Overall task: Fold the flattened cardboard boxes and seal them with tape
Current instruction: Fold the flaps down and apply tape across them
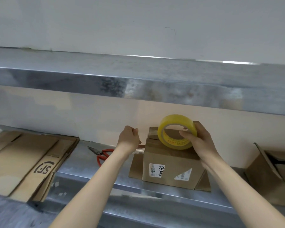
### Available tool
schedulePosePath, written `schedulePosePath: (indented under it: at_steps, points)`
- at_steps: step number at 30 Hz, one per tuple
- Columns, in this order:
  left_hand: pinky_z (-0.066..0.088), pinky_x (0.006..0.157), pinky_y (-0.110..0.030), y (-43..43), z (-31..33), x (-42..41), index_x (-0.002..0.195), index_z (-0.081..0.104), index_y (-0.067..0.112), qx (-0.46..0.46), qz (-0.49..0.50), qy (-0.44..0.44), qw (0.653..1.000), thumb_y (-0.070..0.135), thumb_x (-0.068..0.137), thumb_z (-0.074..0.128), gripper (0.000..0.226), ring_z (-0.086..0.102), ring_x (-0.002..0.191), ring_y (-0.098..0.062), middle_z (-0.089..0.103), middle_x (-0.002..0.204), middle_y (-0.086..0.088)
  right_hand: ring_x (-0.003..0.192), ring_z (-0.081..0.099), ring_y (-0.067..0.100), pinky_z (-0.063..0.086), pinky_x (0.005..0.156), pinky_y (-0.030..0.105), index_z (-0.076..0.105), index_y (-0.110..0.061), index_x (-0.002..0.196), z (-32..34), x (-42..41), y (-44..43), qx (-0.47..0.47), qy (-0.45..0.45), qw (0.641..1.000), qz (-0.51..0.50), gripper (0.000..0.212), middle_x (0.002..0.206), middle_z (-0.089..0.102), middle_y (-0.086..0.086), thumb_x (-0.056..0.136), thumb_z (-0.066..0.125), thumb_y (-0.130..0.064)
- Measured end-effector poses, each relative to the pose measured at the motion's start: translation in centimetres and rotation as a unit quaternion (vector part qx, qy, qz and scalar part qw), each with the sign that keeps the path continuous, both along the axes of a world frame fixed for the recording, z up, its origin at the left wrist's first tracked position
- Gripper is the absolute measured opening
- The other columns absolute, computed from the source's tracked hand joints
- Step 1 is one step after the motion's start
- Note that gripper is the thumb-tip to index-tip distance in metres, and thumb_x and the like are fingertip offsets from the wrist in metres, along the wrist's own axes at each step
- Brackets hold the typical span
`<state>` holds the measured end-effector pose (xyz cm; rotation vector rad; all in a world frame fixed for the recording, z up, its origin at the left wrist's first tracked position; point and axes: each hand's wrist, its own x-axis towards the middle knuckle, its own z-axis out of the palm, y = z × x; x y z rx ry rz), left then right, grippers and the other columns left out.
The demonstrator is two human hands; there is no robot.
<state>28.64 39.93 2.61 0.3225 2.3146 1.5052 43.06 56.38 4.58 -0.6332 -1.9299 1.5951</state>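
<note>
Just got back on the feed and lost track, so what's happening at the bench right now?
A person is taping a folded cardboard box on the metal bench. The right hand holds a yellow tape roll upright on top of the box, while the left hand is closed beside the box's upper left edge, apparently pinching the tape end. Red-handled scissors lie to the left, untouched, and a stack of flattened boxes waits at far left.

Red-handled scissors [101, 153] lie on the steel table [82, 162]; a metal shelf [138, 79] runs overhead.
</note>
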Motion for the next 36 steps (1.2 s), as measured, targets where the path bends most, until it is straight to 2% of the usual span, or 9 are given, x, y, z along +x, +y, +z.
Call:
schedulePosePath:
  at_steps: [5,9,12,15,19,21,25,29,36]
  points:
    - [0.058,0.054,-0.030,-0.3,0.1,-0.2,0.094,0.042,0.007,0.049,0.008,-0.039,0.998,0.015,0.104,0.035,0.015,0.055,0.061,-0.017,0.046,0.086,-0.008,0.066,0.057,-0.005,0.041,0.063,0.013,0.059,-0.018,0.082,-0.1,0.1,-0.2,-0.004,0.008,1.000,0.000,0.014,0.076,0.063,-0.007,0.085,0.068,-0.009]
    - [0.052,0.046,-0.016,-0.6,-0.1,-0.4,0.092,0.041,0.006,0.023,-0.007,0.019,1.000,0.017,0.104,0.035,0.017,0.046,0.060,-0.014,0.045,0.079,-0.008,0.078,0.061,-0.002,0.044,0.066,0.012,0.060,-0.017,0.099,-0.4,0.1,-0.1,-0.014,0.002,0.999,-0.029,0.023,0.089,0.066,-0.006,0.083,0.071,-0.005]
    - [0.059,0.075,-0.045,-0.7,-1.1,-1.0,0.086,0.041,0.014,-0.014,-0.004,0.049,0.999,0.025,0.103,0.037,0.021,0.051,0.068,-0.019,0.051,0.080,-0.007,0.088,0.061,0.011,0.045,0.069,0.015,0.061,-0.014,0.099,-0.8,0.3,0.1,0.000,-0.024,0.999,-0.045,0.026,0.089,0.065,-0.003,0.081,0.071,0.002]
    - [0.058,0.076,-0.051,-0.7,-1.3,-1.0,0.085,0.042,0.015,0.000,0.008,0.045,0.999,0.025,0.102,0.037,0.020,0.051,0.069,-0.020,0.051,0.079,-0.007,0.081,0.062,0.008,0.044,0.062,0.005,0.066,-0.015,0.092,-0.7,0.6,0.4,0.046,-0.066,0.996,-0.022,0.021,0.084,0.067,-0.005,0.080,0.070,0.002]
    - [0.060,0.061,-0.040,-0.8,-0.6,-0.8,0.084,0.039,0.010,0.099,0.024,-0.021,0.995,0.013,0.103,0.035,0.020,0.042,0.063,-0.015,0.040,0.077,-0.009,0.088,0.062,0.002,0.045,0.075,0.016,0.069,-0.024,0.092,-0.8,0.6,0.5,0.082,-0.117,0.990,-0.014,0.020,0.098,0.065,-0.013,0.076,0.080,-0.019]
    - [0.058,0.060,-0.036,-0.8,-0.8,-0.5,0.084,0.040,0.010,0.081,0.018,-0.012,0.996,0.014,0.103,0.036,0.020,0.045,0.065,-0.015,0.045,0.079,-0.010,0.087,0.063,0.010,0.043,0.074,0.021,0.069,-0.023,0.086,-0.8,0.4,0.3,0.116,-0.124,0.985,-0.036,0.007,0.092,0.068,-0.006,0.083,0.073,-0.027]
    - [0.051,0.058,-0.027,-0.4,-1.8,-0.1,0.089,0.044,0.012,0.020,0.002,0.042,0.999,0.020,0.103,0.037,0.017,0.052,0.066,-0.014,0.054,0.076,-0.004,0.079,0.057,0.020,0.038,0.064,0.023,0.057,-0.010,0.086,-0.6,0.3,-0.3,0.110,-0.097,0.988,-0.053,0.028,0.082,0.063,0.007,0.094,0.056,-0.036]
    - [0.059,0.075,-0.048,-0.3,-2.1,-0.4,0.085,0.044,0.012,0.044,0.013,-0.007,0.999,0.019,0.102,0.039,0.019,0.053,0.066,-0.017,0.051,0.074,-0.005,0.084,0.054,0.022,0.038,0.067,0.028,0.051,-0.013,0.090,-0.7,-0.1,-0.6,0.116,-0.105,0.986,-0.050,0.028,0.086,0.059,0.008,0.098,0.048,-0.040]
    - [0.054,0.055,-0.020,0.6,-2.1,0.0,0.099,0.043,0.005,0.017,-0.007,-0.003,1.000,0.017,0.103,0.039,0.013,0.061,0.071,-0.015,0.053,0.091,-0.008,0.074,0.050,0.014,0.035,0.062,0.024,0.047,-0.006,0.101,-0.6,0.1,0.1,0.096,-0.118,0.987,-0.061,0.030,0.083,0.054,0.004,0.101,0.043,-0.035]
